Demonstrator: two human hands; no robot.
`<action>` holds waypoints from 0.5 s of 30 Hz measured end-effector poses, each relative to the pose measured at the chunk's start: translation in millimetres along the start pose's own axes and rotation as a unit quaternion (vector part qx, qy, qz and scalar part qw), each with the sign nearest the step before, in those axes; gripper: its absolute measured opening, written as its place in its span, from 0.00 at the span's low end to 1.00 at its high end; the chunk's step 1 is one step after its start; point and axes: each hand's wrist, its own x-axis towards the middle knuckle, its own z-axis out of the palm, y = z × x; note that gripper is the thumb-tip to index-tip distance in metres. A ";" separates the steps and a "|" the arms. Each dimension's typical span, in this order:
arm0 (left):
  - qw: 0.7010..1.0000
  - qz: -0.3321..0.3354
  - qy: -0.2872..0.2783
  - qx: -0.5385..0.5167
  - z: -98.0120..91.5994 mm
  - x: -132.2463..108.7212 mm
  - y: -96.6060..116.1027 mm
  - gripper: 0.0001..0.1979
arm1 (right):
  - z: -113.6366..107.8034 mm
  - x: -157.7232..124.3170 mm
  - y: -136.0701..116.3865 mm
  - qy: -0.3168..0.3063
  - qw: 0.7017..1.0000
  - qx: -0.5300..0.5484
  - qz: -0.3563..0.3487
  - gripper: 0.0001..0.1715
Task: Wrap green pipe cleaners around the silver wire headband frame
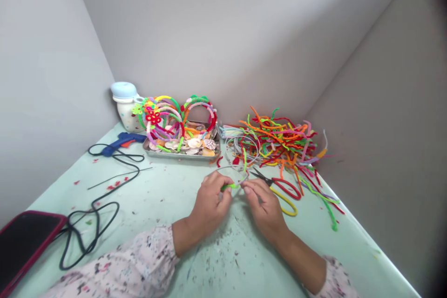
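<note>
My left hand (211,201) is closed, thumb and fingers pinching a thin grey headband hoop (225,167) with a bright green pipe cleaner (231,186) wound on part of it. My right hand (264,205) has its fingertips closed on the other side of the same hoop, close to the green pipe cleaner; exactly what sits between these fingertips is too small to tell. Just right of my right hand lie scissors (285,189) with one red and one yellow handle, blades apart. Behind the hands are bare grey hoops (259,151).
A heap of colourful pipe cleaners (275,135) covers the back right. A metal tray (181,155) holds shells and wrapped headbands (164,118). Further left are a white jar (128,112) with a blue lid, a blue glue gun (120,142), its black cord (96,205) and a phone (28,247).
</note>
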 end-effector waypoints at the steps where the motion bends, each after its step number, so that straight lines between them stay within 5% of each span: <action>1: 1.000 0.007 -0.002 -0.001 0.6 -0.3 0.3 0.06 | 0.1 -0.2 0.6 0.002 1.000 0.004 0.006 0.11; 15: 0.999 -0.019 0.046 -0.021 6.0 -3.0 -0.4 0.05 | 5.0 9.6 4.8 0.034 0.999 0.032 0.024 0.05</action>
